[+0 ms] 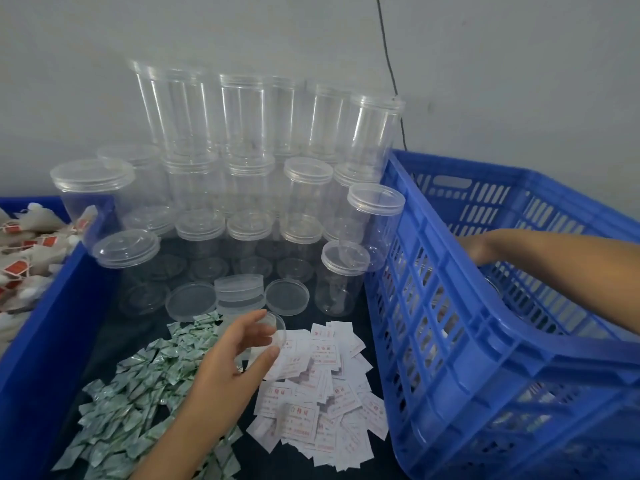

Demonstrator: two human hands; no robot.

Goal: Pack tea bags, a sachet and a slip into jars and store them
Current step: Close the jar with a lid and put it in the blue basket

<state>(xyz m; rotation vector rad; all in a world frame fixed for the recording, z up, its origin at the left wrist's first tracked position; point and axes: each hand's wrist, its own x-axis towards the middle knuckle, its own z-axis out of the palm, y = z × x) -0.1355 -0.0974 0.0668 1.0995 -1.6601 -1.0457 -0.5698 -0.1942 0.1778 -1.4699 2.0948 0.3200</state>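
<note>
Reaching from the lower centre, left hand (pixel 235 351) curls thumb and fingers round a clear lid (pixel 277 332), grip closed on its rim above the slips (pixel 322 386). Stretching into the blue crate (pixel 450 306) at right, right hand (pixel 476 249) mostly hidden behind its wall; grip unreadable.

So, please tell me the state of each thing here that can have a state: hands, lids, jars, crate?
left hand: fingers curled round a clear lid, above the slips
clear lid: off any jar, held
right hand: reaches into the blue crate, fingers hidden
blue crate: tilted, jars partly visible inside
stacked jars: lidded, empty
loose lids: off, lying on the table
sachets: loose pile
slips: loose pile
</note>
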